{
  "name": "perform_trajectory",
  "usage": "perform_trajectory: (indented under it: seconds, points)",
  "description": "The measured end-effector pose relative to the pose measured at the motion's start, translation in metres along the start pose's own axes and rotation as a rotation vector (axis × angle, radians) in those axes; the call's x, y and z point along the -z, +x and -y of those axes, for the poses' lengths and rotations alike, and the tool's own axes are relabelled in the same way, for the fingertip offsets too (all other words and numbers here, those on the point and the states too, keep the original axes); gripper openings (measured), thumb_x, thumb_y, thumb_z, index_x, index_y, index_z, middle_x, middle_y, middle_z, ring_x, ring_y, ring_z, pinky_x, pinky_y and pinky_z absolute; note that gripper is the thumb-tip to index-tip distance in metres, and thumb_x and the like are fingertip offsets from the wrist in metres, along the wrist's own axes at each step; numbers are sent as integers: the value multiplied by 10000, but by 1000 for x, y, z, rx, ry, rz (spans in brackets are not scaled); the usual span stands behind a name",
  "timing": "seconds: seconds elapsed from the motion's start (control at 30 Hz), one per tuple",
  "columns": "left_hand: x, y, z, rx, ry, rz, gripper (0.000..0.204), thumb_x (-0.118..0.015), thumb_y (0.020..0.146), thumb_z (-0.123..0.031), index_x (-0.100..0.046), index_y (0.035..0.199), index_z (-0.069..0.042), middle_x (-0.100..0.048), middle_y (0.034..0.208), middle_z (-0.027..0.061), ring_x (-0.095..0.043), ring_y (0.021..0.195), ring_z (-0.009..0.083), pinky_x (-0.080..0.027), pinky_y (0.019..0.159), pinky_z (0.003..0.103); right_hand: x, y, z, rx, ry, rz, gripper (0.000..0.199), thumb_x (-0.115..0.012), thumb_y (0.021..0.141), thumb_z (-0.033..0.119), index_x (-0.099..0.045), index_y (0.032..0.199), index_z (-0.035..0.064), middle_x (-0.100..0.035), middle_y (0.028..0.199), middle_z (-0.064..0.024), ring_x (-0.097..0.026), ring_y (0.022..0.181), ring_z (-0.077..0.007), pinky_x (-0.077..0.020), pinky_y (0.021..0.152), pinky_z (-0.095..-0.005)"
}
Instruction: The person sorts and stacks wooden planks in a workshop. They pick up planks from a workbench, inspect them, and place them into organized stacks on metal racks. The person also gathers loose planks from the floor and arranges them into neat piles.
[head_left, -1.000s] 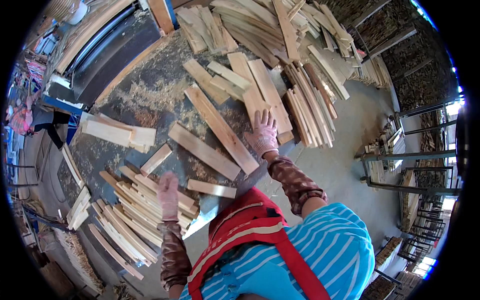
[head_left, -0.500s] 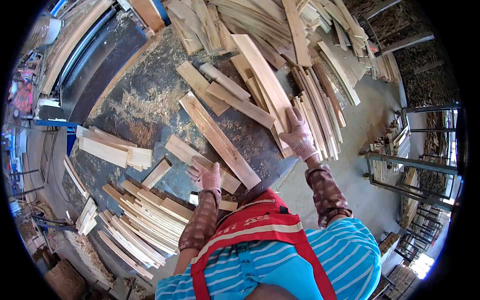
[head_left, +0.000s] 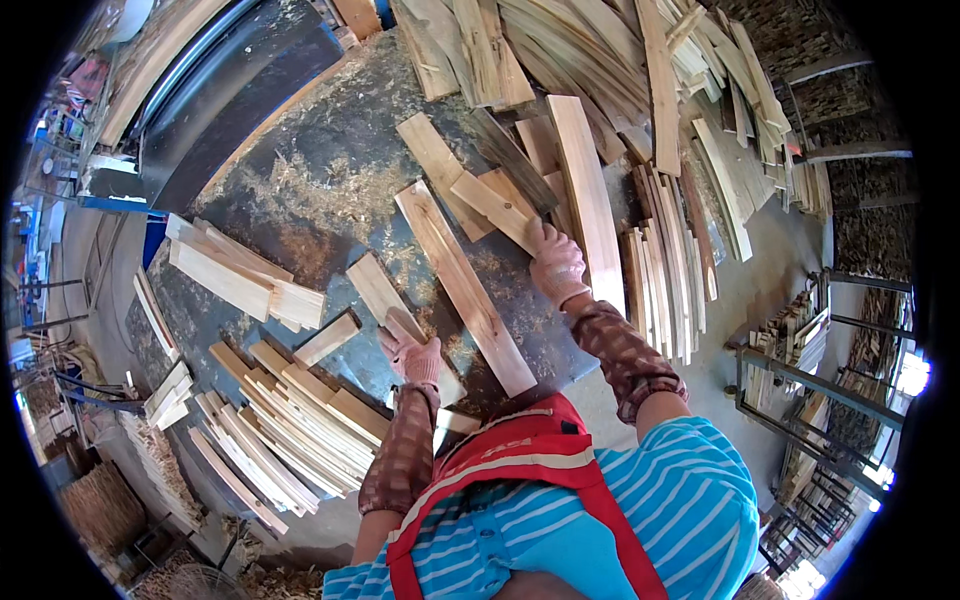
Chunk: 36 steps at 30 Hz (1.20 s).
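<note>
My left hand [head_left: 410, 350], in a pink work glove, grips the near end of a short pale wooden plank [head_left: 385, 295] lying on the dark sawdust-covered table [head_left: 300, 200]. My right hand [head_left: 556, 262], also gloved, holds the corner of another short plank [head_left: 495, 205] that rests against a pile of boards. Between both hands a long narrow plank [head_left: 463, 285] lies diagonally on the table.
A big heap of long boards [head_left: 600, 60] fills the table's far side. Upright slats [head_left: 665, 260] lean at the right edge. Stacked short planks [head_left: 300, 420] sit at the near left, another small stack [head_left: 235, 275] further left. Metal racks [head_left: 810, 380] stand on the right.
My right hand moved left from the upright slats to the short plank by the pile. My left hand reached forward and closed on the short plank's end.
</note>
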<state>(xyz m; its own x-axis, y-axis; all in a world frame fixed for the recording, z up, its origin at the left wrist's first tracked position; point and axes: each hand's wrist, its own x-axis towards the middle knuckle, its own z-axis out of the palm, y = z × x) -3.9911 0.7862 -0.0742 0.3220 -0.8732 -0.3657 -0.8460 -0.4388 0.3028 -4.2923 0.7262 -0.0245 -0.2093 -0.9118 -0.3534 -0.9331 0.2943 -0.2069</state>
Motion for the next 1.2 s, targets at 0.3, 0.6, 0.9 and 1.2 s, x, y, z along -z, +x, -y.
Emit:
perform_trajectory:
  seconds: [0.3, 0.6, 0.9, 1.2]
  points:
    - [54, 29, 23, 102, -1355, 340, 789, -661, 773, -4, -356, 1501, -8, -537, 1314, 134, -548, 1186, 238, -477, 1004, 339, 1, -14, 32, -194, 1572, 104, 494, -678, 855, 61, -584, 1331, -34, -617, 909, -2, -550, 735, -89, -470, 630, -238]
    - [10, 99, 52, 240, -1079, 210, 820, -633, 846, 5, -249, 1570, 2, -377, 1558, 232, -472, 1360, 320, -402, 1121, 400, -27, -122, -45, -413, 816, -534, 546, -636, 880, 157, -558, 1415, 77, -709, 998, -100, -683, 919, -213, -542, 814, -330]
    - [6, 60, 18, -141, -641, 91, 706, -691, 816, -182, -467, 1435, 72, -525, 1420, 227, -524, 1289, 309, -424, 1071, 390, -29, -170, -149, -741, 37, -96, 283, -602, 911, 389, -734, 1018, 162, -723, 971, -160, -688, 924, -397, -550, 797, -508]
    - [-5, 45, 16, -42, -719, 193, 693, -741, 816, -210, -495, 1430, -3, -496, 1443, 213, -506, 1301, 352, -423, 1094, 422, -35, -154, -159, -383, -363, -358, 777, -659, 813, 272, -368, 1512, 101, -412, 1500, -214, -433, 1330, -420, -339, 1137, -543]
